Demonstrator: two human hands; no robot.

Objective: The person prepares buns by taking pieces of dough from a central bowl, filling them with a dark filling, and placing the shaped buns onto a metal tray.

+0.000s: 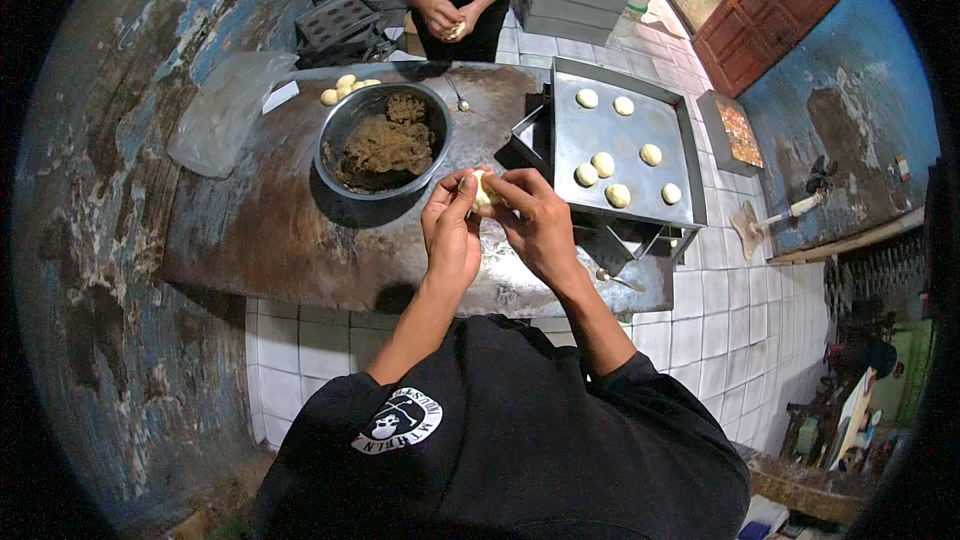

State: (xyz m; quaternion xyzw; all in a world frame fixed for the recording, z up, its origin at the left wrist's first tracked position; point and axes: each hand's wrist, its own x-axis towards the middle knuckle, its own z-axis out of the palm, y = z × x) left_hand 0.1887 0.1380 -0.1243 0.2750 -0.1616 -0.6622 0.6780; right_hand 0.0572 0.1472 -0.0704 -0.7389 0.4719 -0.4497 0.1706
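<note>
Between my fingers, above the table's near half, is a small piece of pale dough (483, 193). My left hand (452, 225) grips it from the left, thumb and fingers closed around it. From the other side my right hand (535, 225) pinches the same piece, its fingers bent over the top and covering part of it. Just beyond my left hand stands a metal bowl (326, 168) with a brown crumbly filling (390, 145). To the right of my right hand lies a square metal tray (625, 138) carrying several round dough balls (617, 196), spaced apart.
Dough balls (345, 88) are grouped behind the bowl, near a spoon (460, 97). A clear plastic bag (232, 110) lies at the table's (240, 230) left. Another spoon (622, 281) rests near the front right edge. Across the table, a person's hands (452, 22) hold dough.
</note>
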